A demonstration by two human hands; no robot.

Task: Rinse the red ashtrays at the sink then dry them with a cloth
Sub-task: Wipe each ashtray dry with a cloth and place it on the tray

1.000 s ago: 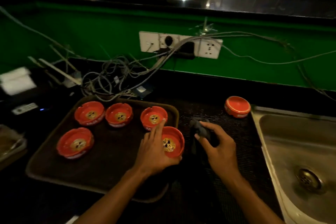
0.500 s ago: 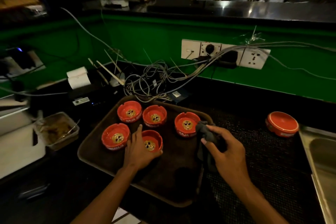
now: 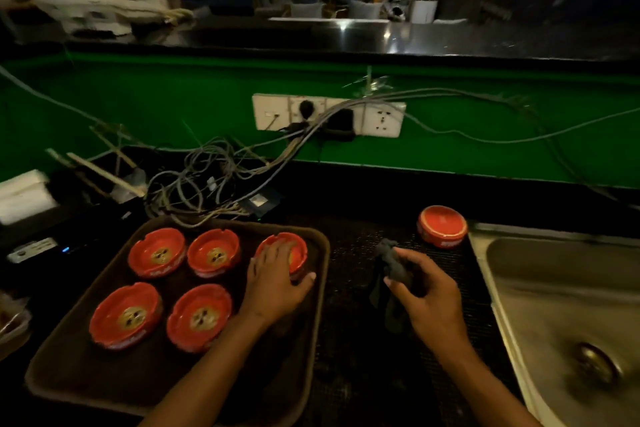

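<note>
Several red ashtrays sit upright on a brown tray [image 3: 104, 374], among them a back-left ashtray [image 3: 157, 251] and a front ashtray [image 3: 199, 317]. My left hand [image 3: 273, 284] lies over the back-right ashtray [image 3: 296, 248], fingers across its top and thumb round its near rim. My right hand [image 3: 427, 298] grips a dark cloth [image 3: 393, 265] above the black mat, between the tray and the sink. One more red ashtray [image 3: 442, 225] stands upside down at the sink's left corner.
The steel sink [image 3: 554, 288] with its drain [image 3: 595, 362] is on the right. A tangle of cables [image 3: 207, 180] runs from the wall sockets [image 3: 329, 114] to just behind the tray. A white paper roll [image 3: 24, 194] and a black device sit at the left.
My left hand let go of the ashtray it set down in the tray's front row and moved onto the back-right ashtray. My right hand has kept hold of the cloth.
</note>
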